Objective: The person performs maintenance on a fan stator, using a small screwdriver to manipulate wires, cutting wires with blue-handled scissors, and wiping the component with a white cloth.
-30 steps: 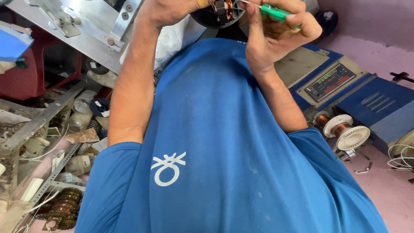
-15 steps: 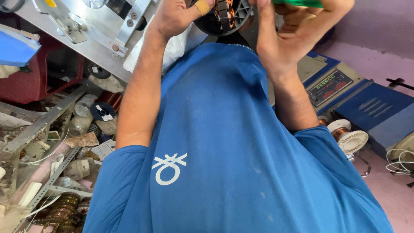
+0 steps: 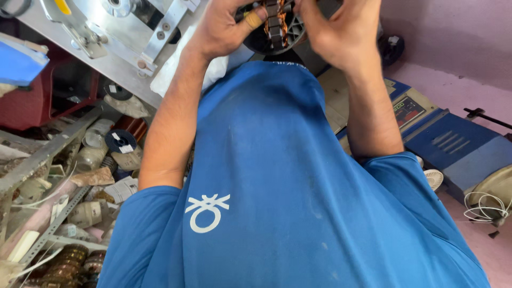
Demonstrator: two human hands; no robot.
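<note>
Left hand (image 3: 226,26), at 11 o'clock near the top edge: fingers curled, gripping the left rim of a stator (image 3: 277,29). One fingertip carries a tan wrap. Grip firm, hand closed around the part.

Right hand (image 3: 341,32), at 1 o'clock: fingers bent over the stator's right side and top, thumb toward the middle. Whether it pinches a wire or only presses on the part cannot be told; the fingertips run off the top edge.

Stator: dark round body with steel laminations and copper windings, held between both hands at 12 o'clock, raised above the person's blue shirt (image 3: 277,186), partly cut off by the top edge.

Surroundings: a grey metal machine plate (image 3: 106,37) lies at 10 to 11 o'clock, with a white cloth (image 3: 176,74) just below the left wrist. At 8 to 9 o'clock, a cluttered heap of wire spools (image 3: 120,140), slotted steel angle bars (image 3: 42,154) and copper coils (image 3: 66,264). At 3 o'clock a blue machine (image 3: 453,149) stands on the pink floor (image 3: 480,85); a loop of white wire (image 3: 485,205) lies at 4 o'clock.
</note>
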